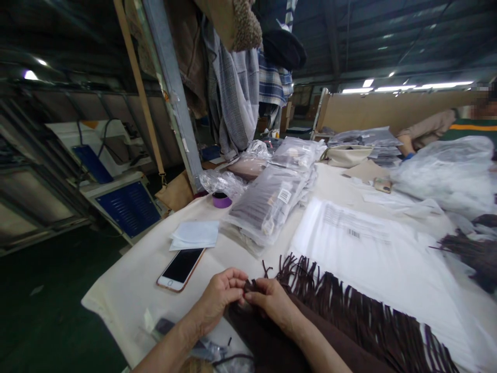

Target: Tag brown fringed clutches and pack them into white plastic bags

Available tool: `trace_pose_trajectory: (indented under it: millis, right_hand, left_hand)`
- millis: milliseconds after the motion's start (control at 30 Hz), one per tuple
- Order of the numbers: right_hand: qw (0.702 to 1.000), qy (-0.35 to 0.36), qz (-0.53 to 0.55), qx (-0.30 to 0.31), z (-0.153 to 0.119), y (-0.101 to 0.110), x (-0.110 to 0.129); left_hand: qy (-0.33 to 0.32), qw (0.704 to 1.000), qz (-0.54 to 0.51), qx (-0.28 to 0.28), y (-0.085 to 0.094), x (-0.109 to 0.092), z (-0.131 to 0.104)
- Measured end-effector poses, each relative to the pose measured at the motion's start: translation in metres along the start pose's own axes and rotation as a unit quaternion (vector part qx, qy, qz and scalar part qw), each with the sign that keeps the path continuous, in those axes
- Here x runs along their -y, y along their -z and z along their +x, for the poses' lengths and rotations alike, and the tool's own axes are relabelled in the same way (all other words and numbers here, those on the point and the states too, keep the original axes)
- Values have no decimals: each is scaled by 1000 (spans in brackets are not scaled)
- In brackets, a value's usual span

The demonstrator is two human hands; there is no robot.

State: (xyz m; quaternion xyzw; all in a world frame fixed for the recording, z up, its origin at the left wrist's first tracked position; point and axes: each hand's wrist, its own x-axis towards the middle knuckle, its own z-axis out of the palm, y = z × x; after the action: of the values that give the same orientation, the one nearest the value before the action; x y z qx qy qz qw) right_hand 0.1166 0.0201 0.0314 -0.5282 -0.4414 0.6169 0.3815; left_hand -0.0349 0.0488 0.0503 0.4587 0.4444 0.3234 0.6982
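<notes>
Fingertips of the left hand [219, 298] and right hand [272, 300] are covering whatever is being pinched between them. The brown fringed garment [349, 316] is running off the bottom edge, below the fingers. The co-worker's face is showing blurred at far right.

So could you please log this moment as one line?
left hand: pinching fringe | right hand: pinching fringe | dark brown fringed fabric scarf: on table

Both forearms come in from the bottom edge and meet in the middle. Left hand [219, 298] and right hand [272, 300] sit knuckles up, fingertips pinched together in a tight little grip, thumbs nearly touching each other.
</notes>
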Motion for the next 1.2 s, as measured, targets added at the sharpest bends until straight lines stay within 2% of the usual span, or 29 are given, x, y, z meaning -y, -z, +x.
trace_pose_trajectory:
  millis: [300,533,633,767,833,1067,1200]
  right_hand:
    - [996,-14,50,-77,7,2,-11]
    - [990,-17,69,-122,7,2,-7]
    - [994,-3,47,-103,3,3,-3]
    - [999,23,-19,-23,-5,4,-1]
    - [998,33,-44,-8,-7,4,-4]
    - [999,13,-27,-33,1,2,-13]
    - [996,16,18,-83,3,4,-13]
  left_hand:
    - [8,999,38,-5,9,9,-3]
    - [50,997,20,49,7,3,-10]
    - [50,997,7,52,7,2,-9]
    - [36,999,-3,38,8,6,-5]
    - [33,999,-6,34,9,7,-3]
    - [22,999,-4,27,10,10,-5]
    - [34,999,-1,29,8,10,-6]
